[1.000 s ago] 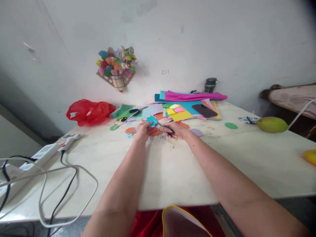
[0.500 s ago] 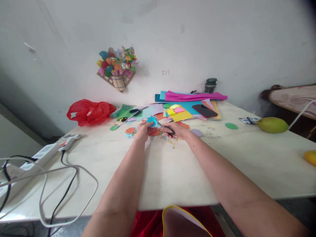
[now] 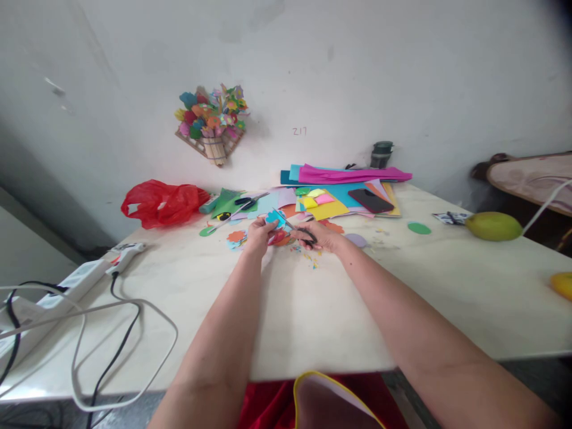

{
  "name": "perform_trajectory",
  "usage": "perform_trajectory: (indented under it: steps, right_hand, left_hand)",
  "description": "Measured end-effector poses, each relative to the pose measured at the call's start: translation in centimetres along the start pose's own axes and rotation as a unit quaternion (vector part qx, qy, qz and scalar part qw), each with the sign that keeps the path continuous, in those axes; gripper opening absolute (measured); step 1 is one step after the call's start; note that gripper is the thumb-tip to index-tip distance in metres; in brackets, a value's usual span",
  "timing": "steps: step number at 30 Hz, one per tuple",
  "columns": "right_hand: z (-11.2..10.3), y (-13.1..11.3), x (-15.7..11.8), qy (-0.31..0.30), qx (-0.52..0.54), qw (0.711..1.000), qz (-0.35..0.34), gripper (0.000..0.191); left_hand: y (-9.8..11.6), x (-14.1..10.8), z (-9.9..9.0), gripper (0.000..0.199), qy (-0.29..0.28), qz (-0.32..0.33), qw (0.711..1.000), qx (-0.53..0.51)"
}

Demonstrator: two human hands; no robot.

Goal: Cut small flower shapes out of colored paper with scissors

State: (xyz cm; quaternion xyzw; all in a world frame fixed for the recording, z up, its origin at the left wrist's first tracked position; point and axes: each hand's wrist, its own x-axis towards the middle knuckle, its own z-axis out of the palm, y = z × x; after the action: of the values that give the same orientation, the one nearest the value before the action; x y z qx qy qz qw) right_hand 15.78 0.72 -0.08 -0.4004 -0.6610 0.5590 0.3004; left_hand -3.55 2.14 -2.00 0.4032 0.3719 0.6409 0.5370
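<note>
Nearest to my viewpoint, dark red cloth point(image 3: 268, 411) shows below the front edge of the pale, marble-patterned table point(image 3: 322, 322). Farther in, tiny yellow and blue paper clippings point(image 3: 309, 258) lie scattered just short of my 2 hands. To the sides sit an orange scalloped paper cutout point(image 3: 236, 236), near my left hand point(image 3: 259, 233), and a flat lilac paper disc point(image 3: 356, 240), near my right hand point(image 3: 319, 234).

My left hand pinches a bright blue, scalloped paper shape point(image 3: 275, 218) over the table's middle, thumb on top. My right hand is closed around the black handles of metal-bladed scissors point(image 3: 307, 236), tips pointing forward and left at the blue shape's right side; I can't tell how far the blades are parted.

For a clean edge, I'd hold the scissors steady, turn the paper into them with my left fingers, snip short, and keep that thumb clear of the cutting line.

Behind lie a yellow paper sheet point(image 3: 331, 210) and a dark phone point(image 3: 370, 201); on the wall hangs a multicoloured flower bouquet point(image 3: 213, 116).
</note>
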Motion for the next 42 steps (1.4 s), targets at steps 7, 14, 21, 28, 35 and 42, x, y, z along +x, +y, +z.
perform_trajectory:
  steps: [7, 14, 21, 28, 35, 42]
  right_hand:
    - [-0.1, 0.1, 0.1, -0.003, 0.009, 1.0, 0.002, 0.034]
    - [-0.3, 0.5, 0.3, -0.012, 0.009, 1.0, 0.002, 0.033]
    - [-0.4, 0.7, 0.5, -0.017, 0.009, 1.0, -0.011, 0.034]
    - [-0.4, 0.7, 0.5, -0.017, 0.025, 1.0, -0.007, 0.038]
    - [-0.5, 1.1, 0.8, -0.019, 0.022, 1.0, -0.01, 0.036]
    - [-0.6, 0.7, 0.4, -0.021, 0.004, 1.0, -0.003, 0.03]
  left_hand:
    - [-0.1, 0.2, -0.1, 0.046, 0.014, 0.017, 1.0, 0.001]
    - [0.1, 0.3, 0.0, 0.056, 0.032, 0.025, 0.999, -0.004]
    - [0.0, 0.3, -0.1, 0.067, 0.022, 0.026, 0.999, 0.002]
    - [-0.1, 0.3, -0.1, 0.065, 0.02, 0.028, 0.999, -0.003]
    - [0.1, 0.3, -0.2, 0.063, 0.013, 0.025, 1.0, -0.006]
    - [0.1, 0.2, -0.3, 0.058, 0.008, 0.015, 1.0, -0.011]
